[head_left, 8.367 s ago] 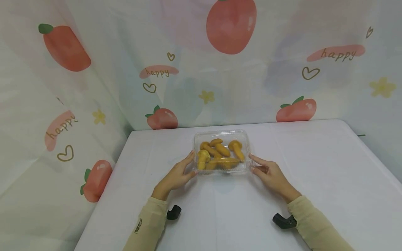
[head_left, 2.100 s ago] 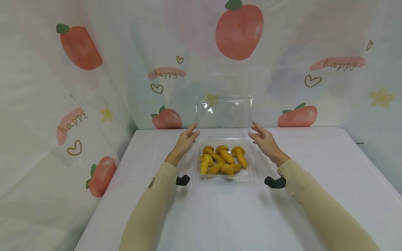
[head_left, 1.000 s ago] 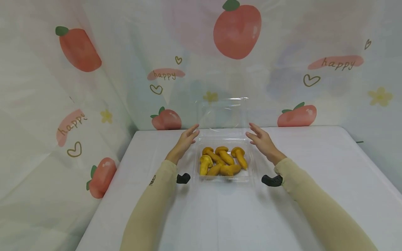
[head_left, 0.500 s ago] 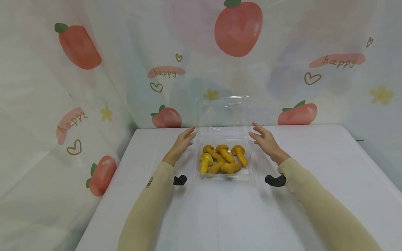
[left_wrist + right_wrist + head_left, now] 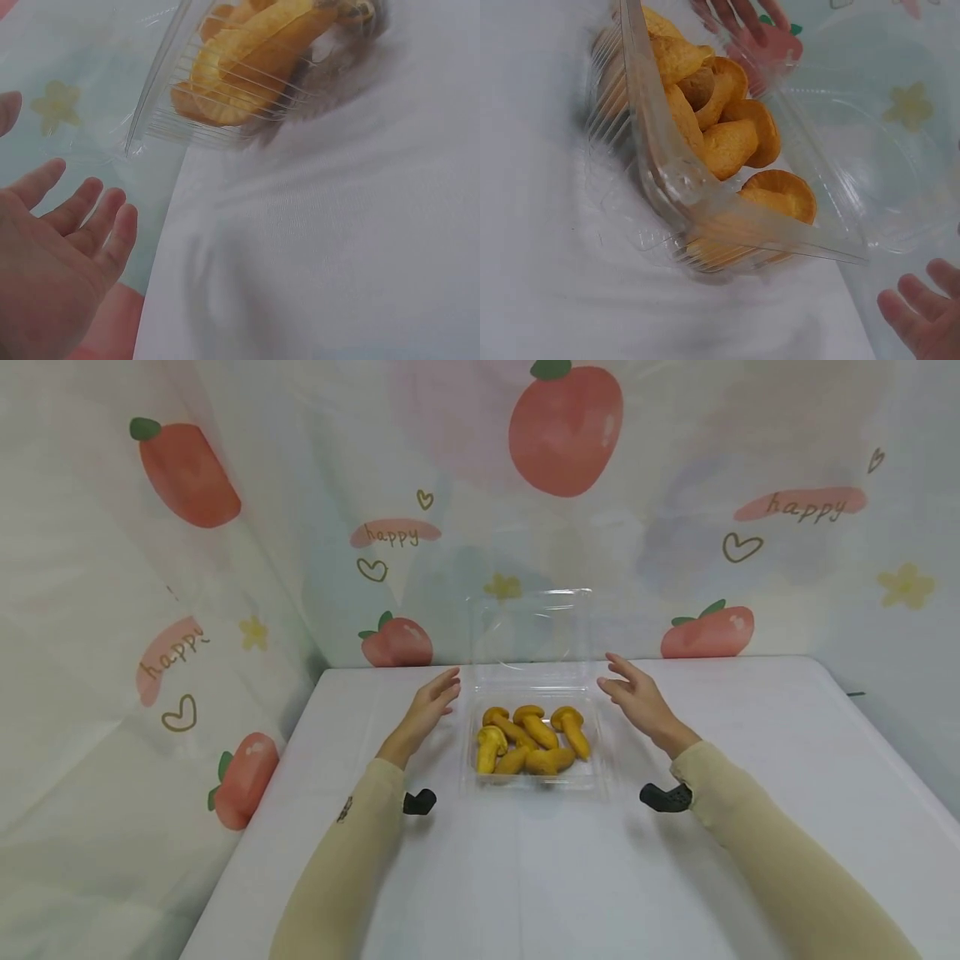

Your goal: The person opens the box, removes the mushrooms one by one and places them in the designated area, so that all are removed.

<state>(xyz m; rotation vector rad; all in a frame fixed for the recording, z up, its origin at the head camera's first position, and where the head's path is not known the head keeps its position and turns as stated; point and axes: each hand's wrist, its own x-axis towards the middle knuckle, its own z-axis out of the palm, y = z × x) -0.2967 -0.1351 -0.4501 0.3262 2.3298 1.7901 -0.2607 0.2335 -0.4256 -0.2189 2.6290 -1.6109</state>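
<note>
Mushrooms [image 5: 540,731], yellow-orange, inside a clear plastic container [image 5: 577,783] on a white tabletop [image 5: 517,877], head view. Lid [image 5: 531,635] raised at the base's 12 o'clock, before a printed backdrop [image 5: 480,460]. Container at about 4 o'clock from the left hand [image 5: 423,714], 8 o'clock from the right hand [image 5: 641,702]. On both, fingers apart from the plastic, loosely extended, tips near the lid's sides. Far table edge close behind the container at 12 o'clock; broad tabletop toward 3 and 6, narrower stretch toward 9. Beige sleeves [image 5: 341,860] at 5 and 7.

Left wrist view: palm at 8 o'clock, fingers relaxed and slightly spread, thumb well apart from them. Ribbed container wall at 12, visible gap from fingertips to rim. Tabletop from 1 to 6, with edge down toward 7.

Right wrist view: fingertips at 4 o'clock, loosely extended, near the lid. Mushrooms and base from center toward 11; left fingers at 12, beyond them. Tabletop from 6 to 10.
</note>
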